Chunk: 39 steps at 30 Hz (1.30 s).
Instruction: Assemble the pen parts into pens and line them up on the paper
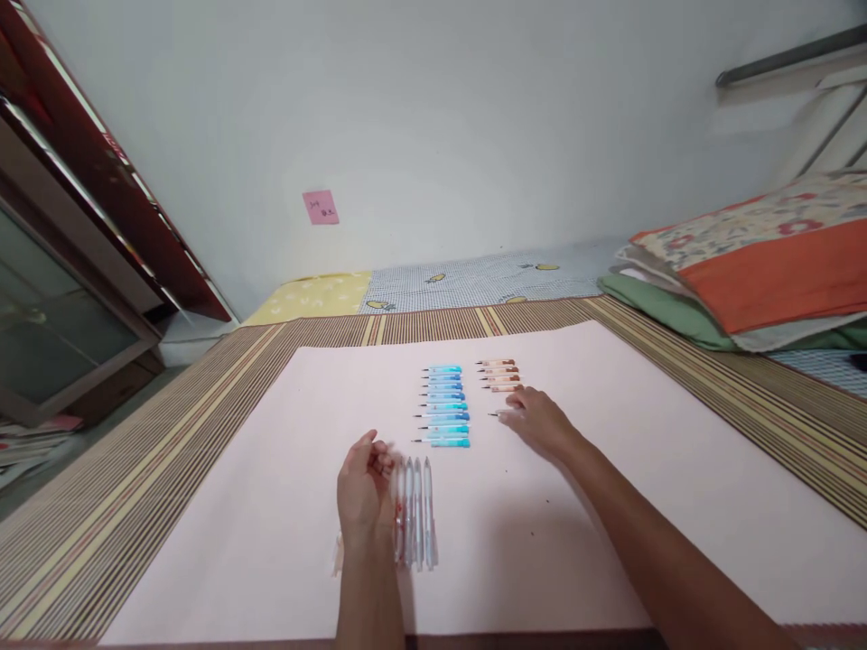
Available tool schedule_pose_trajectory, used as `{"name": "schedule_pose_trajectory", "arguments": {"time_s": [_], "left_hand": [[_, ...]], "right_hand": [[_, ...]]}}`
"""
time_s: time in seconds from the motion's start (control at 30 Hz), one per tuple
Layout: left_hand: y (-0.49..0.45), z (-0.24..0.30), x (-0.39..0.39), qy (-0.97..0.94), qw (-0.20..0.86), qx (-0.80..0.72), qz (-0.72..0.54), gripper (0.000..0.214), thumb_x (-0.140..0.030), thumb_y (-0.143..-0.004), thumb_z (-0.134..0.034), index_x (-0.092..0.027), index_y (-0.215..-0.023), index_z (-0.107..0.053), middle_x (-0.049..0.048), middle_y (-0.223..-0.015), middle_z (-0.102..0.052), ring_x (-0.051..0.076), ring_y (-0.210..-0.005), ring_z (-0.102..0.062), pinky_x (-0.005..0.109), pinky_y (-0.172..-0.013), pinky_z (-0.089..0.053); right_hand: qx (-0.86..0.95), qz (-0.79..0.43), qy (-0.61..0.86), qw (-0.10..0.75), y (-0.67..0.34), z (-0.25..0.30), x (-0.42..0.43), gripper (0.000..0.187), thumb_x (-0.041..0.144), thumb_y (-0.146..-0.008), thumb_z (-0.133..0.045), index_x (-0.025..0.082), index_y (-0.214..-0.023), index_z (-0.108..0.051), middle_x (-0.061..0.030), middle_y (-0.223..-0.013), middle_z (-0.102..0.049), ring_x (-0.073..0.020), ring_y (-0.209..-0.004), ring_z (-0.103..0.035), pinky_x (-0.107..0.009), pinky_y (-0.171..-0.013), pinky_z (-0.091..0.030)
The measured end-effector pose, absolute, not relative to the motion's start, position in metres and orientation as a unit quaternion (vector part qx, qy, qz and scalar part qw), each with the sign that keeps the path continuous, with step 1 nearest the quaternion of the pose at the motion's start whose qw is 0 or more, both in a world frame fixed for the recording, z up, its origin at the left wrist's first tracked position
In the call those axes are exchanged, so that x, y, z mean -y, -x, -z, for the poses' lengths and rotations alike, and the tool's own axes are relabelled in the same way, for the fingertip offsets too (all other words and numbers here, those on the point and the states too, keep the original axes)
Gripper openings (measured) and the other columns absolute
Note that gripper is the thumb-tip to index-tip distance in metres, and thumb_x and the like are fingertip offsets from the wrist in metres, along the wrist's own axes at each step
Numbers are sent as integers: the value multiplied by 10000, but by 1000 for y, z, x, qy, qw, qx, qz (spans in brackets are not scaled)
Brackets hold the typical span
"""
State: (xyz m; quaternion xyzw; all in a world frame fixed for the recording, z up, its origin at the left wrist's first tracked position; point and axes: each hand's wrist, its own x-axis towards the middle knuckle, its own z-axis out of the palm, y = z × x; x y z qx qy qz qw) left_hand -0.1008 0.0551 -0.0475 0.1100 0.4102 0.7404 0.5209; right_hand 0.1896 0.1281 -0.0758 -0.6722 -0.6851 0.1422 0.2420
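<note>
My right hand (538, 422) is closed on a pen (496, 414), pressed low to the pale sheet; only its tip end shows. Just beyond it lies a short column of brown-ended pens (499, 376). To their left is a longer column of blue and turquoise pens (447, 406), tips pointing left. My left hand (364, 478) is loosely curled with thumb and fingers apart, holding nothing that I can see. Beside it, partly hidden by it, lies a row of clear and white pens (416, 515) pointing away from me. A pale object (337, 555) peeks out left of my wrist.
The pale sheet (237, 506) lies on a striped mat (135, 487). Small dark specks dot the sheet near my right forearm. Folded bedding (765, 262) is piled at the right, and a pink note (321, 208) is stuck on the wall. A glass-paned door (60, 307) stands at the left.
</note>
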Motion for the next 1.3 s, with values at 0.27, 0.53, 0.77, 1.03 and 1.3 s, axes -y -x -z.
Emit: {"name": "schedule_pose_trajectory", "arguments": {"time_s": [0.27,0.53,0.77,1.03,1.3], "left_hand": [[99,44,-54,-105,518,-415,-740,154,-104,-733,-661,-99,-887,-666,2,-618,-610,78,-482,-503,192,-498,-476],[94,45,-56,-130,514,-432,-730,223,-160,-684,-712,-107,-896,-668,0,-619,-610,88,-503,-504,212,-520,-475],[77,26,-42,-246,475,-484,-693,273,-304,-714,-738,-136,-914,-657,-18,-638,-605,90,-530,-495,230,-561,-453],[44,-27,-48,-440,409,-491,-631,250,-385,-784,-712,-160,-891,-690,14,-732,-665,113,-667,-576,229,-646,-459],[-3,50,-63,-346,611,-456,-546,489,-443,-572,-893,-121,-888,-705,27,-650,-662,107,-545,-572,207,-527,-426]], "right_hand": [[685,-186,670,215,-187,70,-97,144,230,-719,-631,215,-855,-588,-53,-1002,-620,-234,-934,-532,-300,-732,-370],[685,-288,629,229,-197,71,-79,184,121,-686,-545,213,-820,-629,-38,-916,-655,-199,-833,-576,-286,-680,-379],[659,-355,596,290,-196,74,-76,85,248,-723,-625,197,-766,-678,-34,-806,-686,-202,-759,-600,-280,-633,-393],[550,-377,560,491,-200,64,-78,299,406,-812,-600,188,-975,-723,-17,-717,-649,-189,-675,-576,-282,-598,-418],[599,-492,454,439,-159,41,-62,153,336,-778,-695,201,-824,-643,30,-656,-584,-125,-585,-497,-232,-533,-356]]}}
